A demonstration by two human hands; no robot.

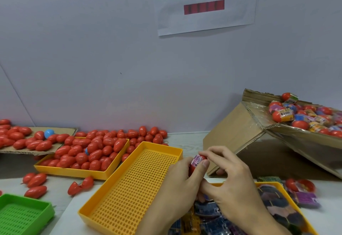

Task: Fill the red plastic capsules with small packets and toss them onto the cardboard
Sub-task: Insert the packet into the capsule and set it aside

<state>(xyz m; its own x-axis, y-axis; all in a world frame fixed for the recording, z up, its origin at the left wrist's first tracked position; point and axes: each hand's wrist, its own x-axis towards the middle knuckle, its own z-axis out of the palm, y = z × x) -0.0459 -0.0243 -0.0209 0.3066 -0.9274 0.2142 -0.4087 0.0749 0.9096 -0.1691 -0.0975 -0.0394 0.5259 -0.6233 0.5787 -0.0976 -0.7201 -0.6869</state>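
The table's far edge and left side are crowded by loose red capsules (142, 136) and a capsule-filled yellow tray (81, 172). The right far corner is blocked by a tilted cardboard box (238, 133). Open room is offered over the perforated yellow tray (129, 184).

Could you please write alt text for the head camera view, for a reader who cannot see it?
Both hands, left hand and right hand, hold a red capsule above an empty perforated yellow tray. Another yellow tray and flat cardboard on the left hold red capsules; a tilted cardboard box sits right.
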